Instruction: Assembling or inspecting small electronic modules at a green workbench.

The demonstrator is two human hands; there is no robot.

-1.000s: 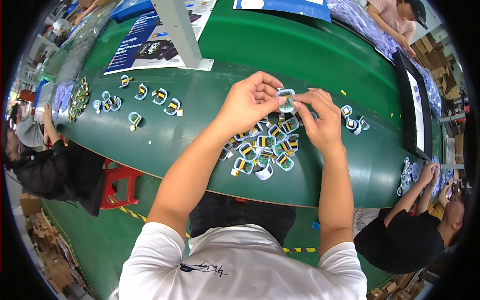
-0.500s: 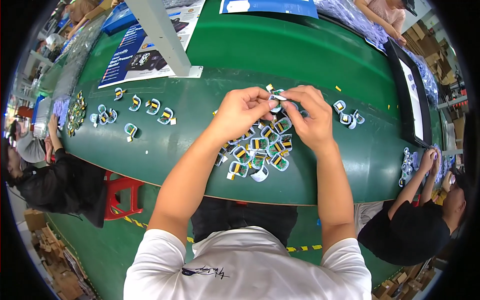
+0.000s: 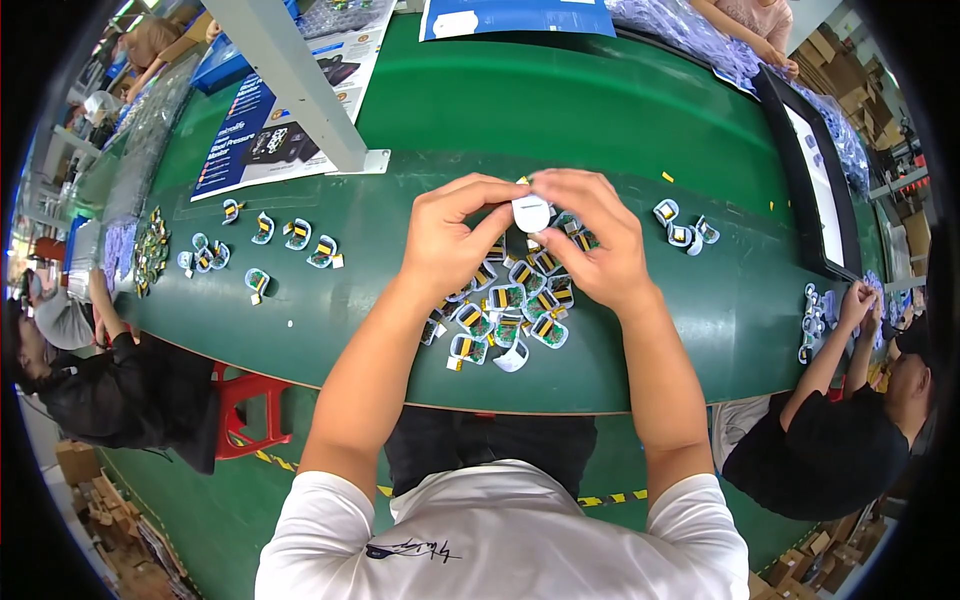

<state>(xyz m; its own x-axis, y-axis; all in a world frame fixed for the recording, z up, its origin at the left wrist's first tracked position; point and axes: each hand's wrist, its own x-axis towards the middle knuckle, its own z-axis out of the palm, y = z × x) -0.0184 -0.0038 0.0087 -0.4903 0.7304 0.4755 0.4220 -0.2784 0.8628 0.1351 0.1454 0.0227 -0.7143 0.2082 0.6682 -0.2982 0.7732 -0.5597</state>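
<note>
Between the fingertips of both hands is a small white plastic housing [image 3: 531,213], its smooth face with a dark slot turned up toward me. My left hand [image 3: 455,232] pinches its left side; my right hand [image 3: 597,238] grips it from the right and along the top. Just below and partly behind my fingers lies a pile of white housings [image 3: 507,298] with green circuit boards and black-and-yellow parts in them. One housing [image 3: 512,357] at the pile's near edge lies with its white face up. My fingers hide the far part of the pile.
Several loose housings [image 3: 297,234] lie to the left, and a small group [image 3: 681,238] to the right. A metal post [image 3: 300,90] stands on a printed sheet at the back left. A black-framed tray [image 3: 812,185] lies far right. Co-workers sit on both sides.
The housing has been turned so that its white slotted face shows. Both hands have come slightly left and nearer, and the whole view has shifted a little.
</note>
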